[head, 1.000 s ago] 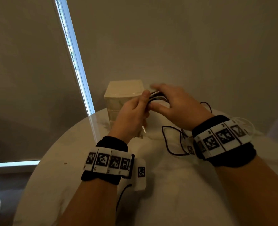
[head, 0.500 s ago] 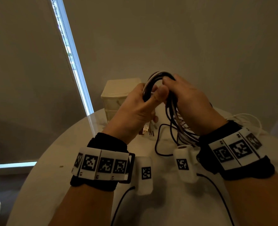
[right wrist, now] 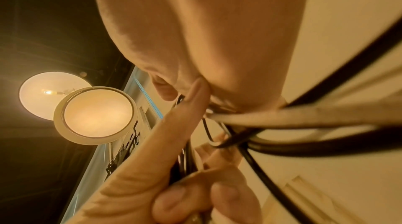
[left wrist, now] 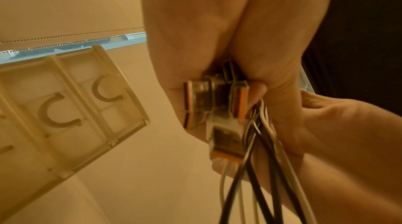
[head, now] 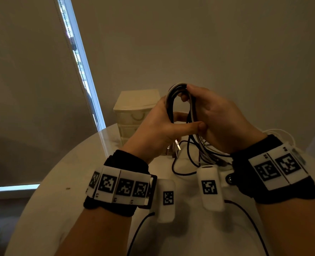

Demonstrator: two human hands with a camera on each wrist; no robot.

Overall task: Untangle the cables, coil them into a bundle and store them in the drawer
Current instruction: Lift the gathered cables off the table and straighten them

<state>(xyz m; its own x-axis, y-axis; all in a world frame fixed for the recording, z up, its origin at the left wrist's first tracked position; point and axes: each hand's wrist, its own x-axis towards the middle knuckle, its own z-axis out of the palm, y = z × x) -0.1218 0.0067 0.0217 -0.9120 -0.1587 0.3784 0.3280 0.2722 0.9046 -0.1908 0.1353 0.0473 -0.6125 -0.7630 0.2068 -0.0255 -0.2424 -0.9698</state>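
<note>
Coiling step judged in hand. Cables (head: 178, 100) were held up as one loop above the surface (head: 60, 204), in front of the drawer unit (head: 134, 108). Left hand (head: 158, 130) fingers were curled round the loop and plugs (left wrist: 217, 107); right hand (head: 219, 119) fingers pinched the top. Loose tails (head: 182, 163) needed winding in next; all drawers shut.

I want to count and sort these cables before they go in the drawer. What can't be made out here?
- Cables: count unclear; head view, both hands cover the loop.
- Plugs: type unreadable; left wrist view, blurred.
- Drawer unit: contents unseen; drawers closed, left hand overlaps.
- Right wrist view: strands blurred.
</note>
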